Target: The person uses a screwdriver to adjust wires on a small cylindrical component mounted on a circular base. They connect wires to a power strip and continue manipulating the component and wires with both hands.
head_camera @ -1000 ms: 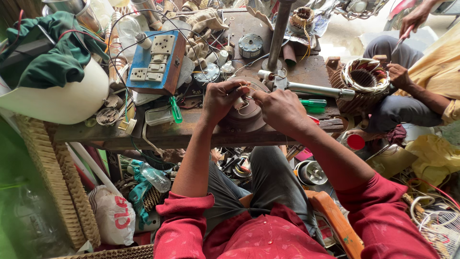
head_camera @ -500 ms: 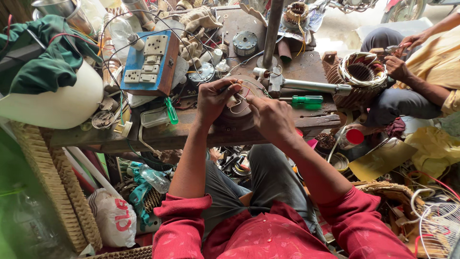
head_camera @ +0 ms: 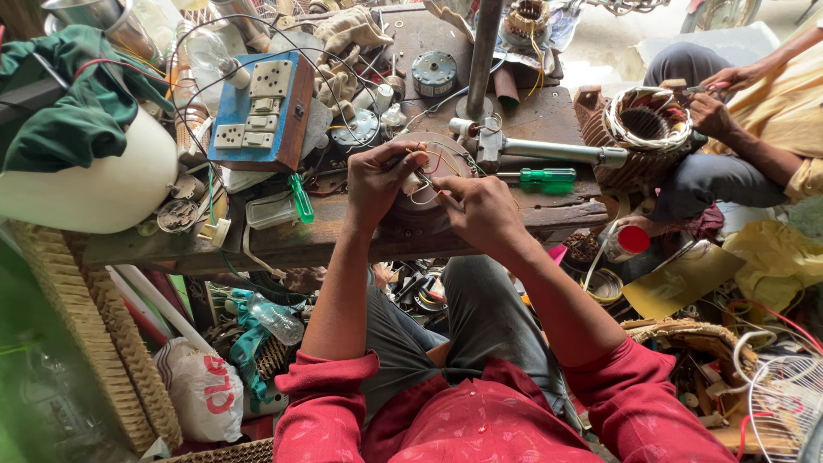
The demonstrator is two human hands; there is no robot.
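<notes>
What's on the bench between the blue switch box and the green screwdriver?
In the head view, between the blue switch box and the green screwdriver are both hands, left hand and right hand, pinching a small white part with thin wires.

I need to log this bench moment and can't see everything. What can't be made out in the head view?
- Small white part with coloured wires: too small to identify, half covered by left hand and right hand fingers.
- Round metal disc beneath: mostly hidden by both hands.
- Co-worker holding the motor stator: body cut off by the right edge.
- Wire fan guard: cut off at the bottom right corner.
</notes>
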